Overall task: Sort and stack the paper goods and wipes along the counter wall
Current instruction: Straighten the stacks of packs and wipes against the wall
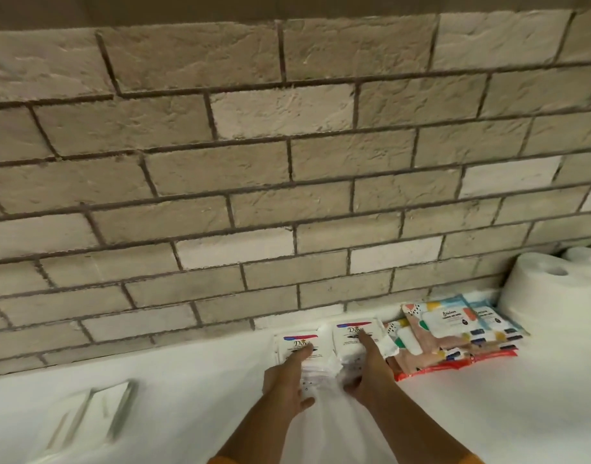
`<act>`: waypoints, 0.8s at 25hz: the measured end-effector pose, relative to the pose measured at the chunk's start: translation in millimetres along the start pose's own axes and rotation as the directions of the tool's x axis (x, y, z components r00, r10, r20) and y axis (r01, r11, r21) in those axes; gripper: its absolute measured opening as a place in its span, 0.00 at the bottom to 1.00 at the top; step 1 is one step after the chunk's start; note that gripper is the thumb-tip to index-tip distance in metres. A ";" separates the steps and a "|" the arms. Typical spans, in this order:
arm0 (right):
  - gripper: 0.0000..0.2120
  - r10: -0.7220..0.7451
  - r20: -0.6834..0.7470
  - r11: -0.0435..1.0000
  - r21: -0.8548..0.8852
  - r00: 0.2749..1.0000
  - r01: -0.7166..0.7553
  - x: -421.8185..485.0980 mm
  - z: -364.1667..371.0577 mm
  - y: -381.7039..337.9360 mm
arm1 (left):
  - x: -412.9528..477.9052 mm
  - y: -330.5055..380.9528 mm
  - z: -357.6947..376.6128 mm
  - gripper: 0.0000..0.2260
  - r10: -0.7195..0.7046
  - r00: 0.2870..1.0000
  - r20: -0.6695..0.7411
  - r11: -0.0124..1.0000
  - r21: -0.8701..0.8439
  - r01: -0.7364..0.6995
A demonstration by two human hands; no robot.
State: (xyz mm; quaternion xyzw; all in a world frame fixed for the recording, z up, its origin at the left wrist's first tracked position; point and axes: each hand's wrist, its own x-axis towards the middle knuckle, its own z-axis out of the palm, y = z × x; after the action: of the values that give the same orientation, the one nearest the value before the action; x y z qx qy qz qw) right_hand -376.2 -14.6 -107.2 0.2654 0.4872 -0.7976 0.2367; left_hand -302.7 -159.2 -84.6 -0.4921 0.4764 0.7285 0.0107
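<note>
Beside the pale brick wall [287, 162], straight-fingered left hand [287, 376] and right hand [371, 366], grasping nothing, press two white plastic wipe packs [287, 344] flat; pushing both evenly should square their edges.

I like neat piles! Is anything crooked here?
Yes. The colourful wipe packs, right of the Dove packs, look messy. They are slid apart and skewed in a loose heap, not squared up.
</note>
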 end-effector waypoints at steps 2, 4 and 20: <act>0.21 0.033 0.023 0.999 0.005 0.999 -0.033 5.1 0.6 1.2 | 6.7 -3.6 5.5 0.39 0.020 1.000 -0.019 0.998 -0.054 -0.021; 0.23 0.061 0.032 0.998 0.014 0.998 -0.062 12.1 -1.6 2.9 | 10.7 -6.3 6.9 0.39 0.047 0.997 -0.069 0.995 -0.087 -0.053; 0.52 0.126 -0.040 0.991 -0.028 0.991 -0.127 -35.0 109.8 112.6 | 19.0 19.0 -152.6 0.37 0.152 0.925 -0.349 0.971 -0.120 -0.205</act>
State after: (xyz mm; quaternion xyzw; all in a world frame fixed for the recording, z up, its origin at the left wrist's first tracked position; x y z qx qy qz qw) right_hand -299.6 -156.1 -115.5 0.3073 0.4859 -0.7683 0.2815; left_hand -213.8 -285.6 -94.9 -0.5632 0.4564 0.6661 -0.1759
